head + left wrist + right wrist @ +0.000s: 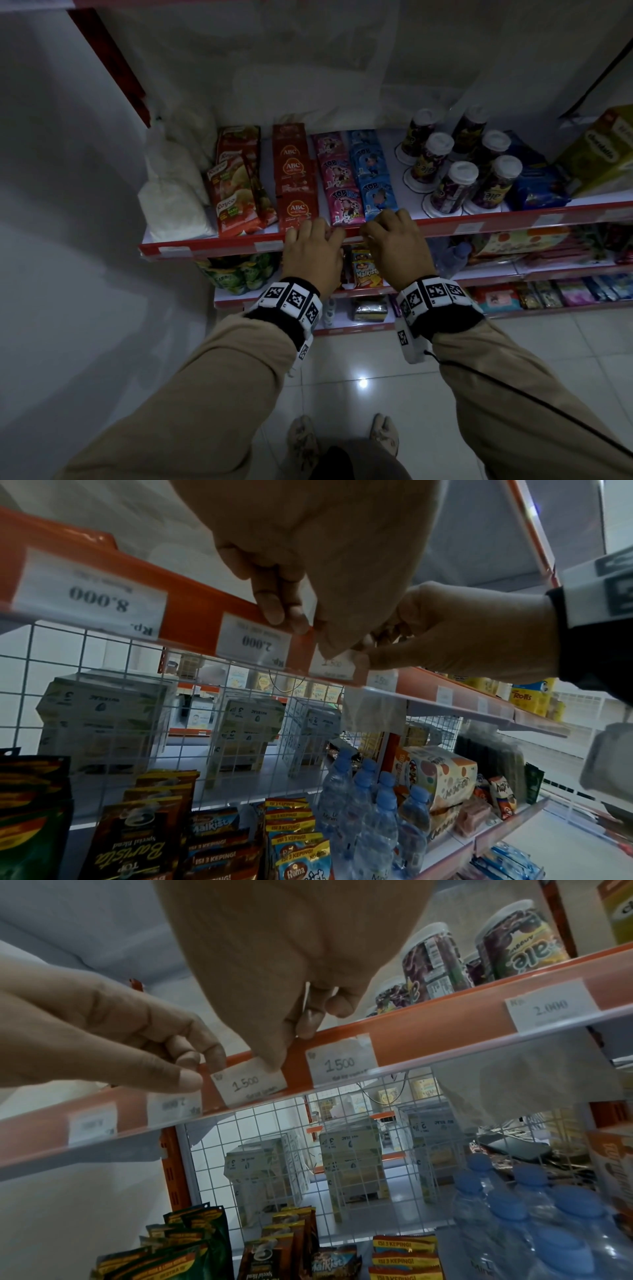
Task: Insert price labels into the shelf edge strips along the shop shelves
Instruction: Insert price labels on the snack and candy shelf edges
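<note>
A handwritten white price label (251, 1084) reading 1.500 sits tilted on the red shelf edge strip (445, 1031), its lower edge down in the clear lip. My right hand (291, 1047) pinches its upper right corner, thumb on the face and fingers curled over the strip's top. My left hand (195, 1074) grips the strip just left of the label, thumb on the front. In the head view both hands (329, 236) (370, 236) meet at the strip (496, 219) below the pink and blue sachets. From the left wrist the label (330, 665) shows under both thumbs.
Other labels sit in the strip: another 1.500 (342, 1061), a 2.000 (551, 1010), an 8.000 (92, 593). Sachets, red packets and lidded jars (445, 164) fill the shelf above. Water bottles (373, 804) and snack packs stand on the wire-backed shelf below.
</note>
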Motion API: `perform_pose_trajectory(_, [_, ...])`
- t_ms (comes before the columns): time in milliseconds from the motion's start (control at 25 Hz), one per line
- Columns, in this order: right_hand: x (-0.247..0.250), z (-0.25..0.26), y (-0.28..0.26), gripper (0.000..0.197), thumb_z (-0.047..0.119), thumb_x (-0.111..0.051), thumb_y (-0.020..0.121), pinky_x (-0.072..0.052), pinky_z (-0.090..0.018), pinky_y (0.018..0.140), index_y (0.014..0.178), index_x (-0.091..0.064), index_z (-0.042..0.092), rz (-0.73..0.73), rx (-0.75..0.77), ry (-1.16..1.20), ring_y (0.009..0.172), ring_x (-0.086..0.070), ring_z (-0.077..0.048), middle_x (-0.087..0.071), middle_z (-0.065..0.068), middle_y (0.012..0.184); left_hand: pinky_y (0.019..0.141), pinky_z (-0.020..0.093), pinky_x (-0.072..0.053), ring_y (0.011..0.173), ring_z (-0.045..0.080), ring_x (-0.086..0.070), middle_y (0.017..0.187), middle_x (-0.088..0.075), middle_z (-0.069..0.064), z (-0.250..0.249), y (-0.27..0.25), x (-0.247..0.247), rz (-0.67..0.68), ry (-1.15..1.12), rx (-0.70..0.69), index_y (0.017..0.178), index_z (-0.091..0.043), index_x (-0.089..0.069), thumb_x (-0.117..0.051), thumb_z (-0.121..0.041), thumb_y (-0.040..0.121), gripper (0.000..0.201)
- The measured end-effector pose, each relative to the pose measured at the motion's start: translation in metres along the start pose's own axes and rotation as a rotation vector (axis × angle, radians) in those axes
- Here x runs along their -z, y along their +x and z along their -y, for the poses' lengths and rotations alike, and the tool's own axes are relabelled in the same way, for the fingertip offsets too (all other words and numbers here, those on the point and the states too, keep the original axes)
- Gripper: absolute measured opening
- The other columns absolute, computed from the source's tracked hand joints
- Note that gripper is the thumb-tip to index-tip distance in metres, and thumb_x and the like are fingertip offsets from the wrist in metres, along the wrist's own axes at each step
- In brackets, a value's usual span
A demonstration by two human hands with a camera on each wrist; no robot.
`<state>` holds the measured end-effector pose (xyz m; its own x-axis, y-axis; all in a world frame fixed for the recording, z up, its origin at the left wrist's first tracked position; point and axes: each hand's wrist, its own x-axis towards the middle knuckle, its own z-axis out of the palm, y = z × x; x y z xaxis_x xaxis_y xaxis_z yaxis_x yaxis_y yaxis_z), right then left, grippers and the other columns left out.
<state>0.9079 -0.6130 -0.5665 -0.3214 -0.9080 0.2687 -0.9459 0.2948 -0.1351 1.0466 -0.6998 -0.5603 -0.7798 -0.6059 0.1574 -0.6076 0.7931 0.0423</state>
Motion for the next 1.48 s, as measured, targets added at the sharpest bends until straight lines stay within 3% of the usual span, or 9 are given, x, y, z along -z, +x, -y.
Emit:
perform_pose_trajectory(160, [0.0, 0.0, 0.001, 0.009, 0.002, -0.066, 0.078, -0.044, -0.041, 0.066, 0.087, -0.066, 0.004, -0.022, 0.01, -0.01, 0.083, -0.052, -0.034, -0.062, -0.017, 0.092, 0.088, 0.039, -0.032, 0.108, 0.026, -0.044, 0.116, -0.051, 0.004, 0.001, -0.002, 0.002, 0.028, -0.029, 0.004, 0.124, -0.024, -0.048, -0.052, -0.025, 0.087, 0.037])
perform_pose_trajectory(280, [0.002, 0.0, -0.004, 0.015, 0.006, -0.065, 0.081, -0.044, -0.041, 0.071, 0.096, -0.066, 0.007, -0.052, 0.014, 0.054, 0.086, -0.052, -0.035, -0.062, -0.015, 0.095, 0.09, 0.038, -0.029, 0.112, 0.024, -0.043, 0.121, -0.051, 0.001, 0.006, -0.006, 0.005, 0.036, -0.077, 0.004, 0.131, -0.025, -0.044, -0.053, -0.02, 0.085, 0.046])
perform_pose_trajectory(440, [0.008, 0.005, -0.005, 0.022, 0.012, -0.063, 0.082, -0.042, -0.041, 0.079, 0.104, -0.064, 0.008, -0.024, -0.022, 0.079, 0.093, -0.05, -0.035, -0.061, -0.015, 0.1, 0.09, 0.036, -0.026, 0.113, 0.022, -0.043, 0.122, -0.051, -0.001, 0.013, -0.007, 0.008, 0.041, -0.111, -0.008, 0.13, -0.024, -0.046, -0.053, -0.014, 0.083, 0.049])
perform_pose_trajectory(800, [0.004, 0.064, 0.008, 0.036, 0.026, -0.061, 0.077, -0.037, -0.043, 0.079, 0.107, -0.057, 0.009, 0.095, -0.023, -0.022, 0.102, -0.047, -0.034, -0.054, -0.014, 0.11, 0.09, 0.039, -0.03, 0.113, 0.022, -0.045, 0.121, -0.052, -0.001, 0.06, -0.03, 0.011, -0.01, 0.001, -0.001, 0.128, -0.023, -0.049, -0.054, -0.015, 0.081, 0.048])
perform_pose_trajectory(1080, [-0.006, 0.078, 0.006, 0.033, 0.005, -0.055, 0.077, -0.036, -0.041, 0.081, 0.11, -0.055, 0.002, 0.142, 0.011, 0.01, 0.097, -0.046, -0.033, -0.054, -0.019, 0.109, 0.094, 0.04, -0.031, 0.122, 0.027, -0.034, 0.136, -0.037, 0.005, 0.059, -0.037, 0.009, 0.12, 0.028, -0.003, 0.141, -0.025, -0.034, -0.053, -0.018, 0.082, 0.062])
perform_pose_trajectory(1280, [-0.008, 0.085, 0.006, 0.033, -0.003, -0.059, 0.068, -0.041, -0.041, 0.076, 0.101, -0.06, 0.0, 0.055, 0.078, 0.029, 0.086, -0.052, -0.035, -0.06, -0.019, 0.095, 0.089, 0.04, -0.032, 0.117, 0.029, -0.033, 0.129, -0.035, 0.007, 0.063, -0.039, 0.009, 0.154, -0.001, 0.025, 0.141, -0.03, -0.031, -0.056, -0.02, 0.075, 0.071])
perform_pose_trajectory(1480, [-0.006, 0.089, 0.008, 0.033, -0.001, -0.063, 0.064, -0.046, -0.041, 0.071, 0.097, -0.061, -0.001, 0.033, 0.034, 0.046, 0.083, -0.055, -0.036, -0.063, -0.019, 0.089, 0.086, 0.039, -0.032, 0.115, 0.028, -0.034, 0.125, -0.037, 0.006, 0.067, -0.042, 0.008, 0.148, -0.018, 0.017, 0.138, -0.029, -0.034, -0.055, -0.017, 0.073, 0.07])
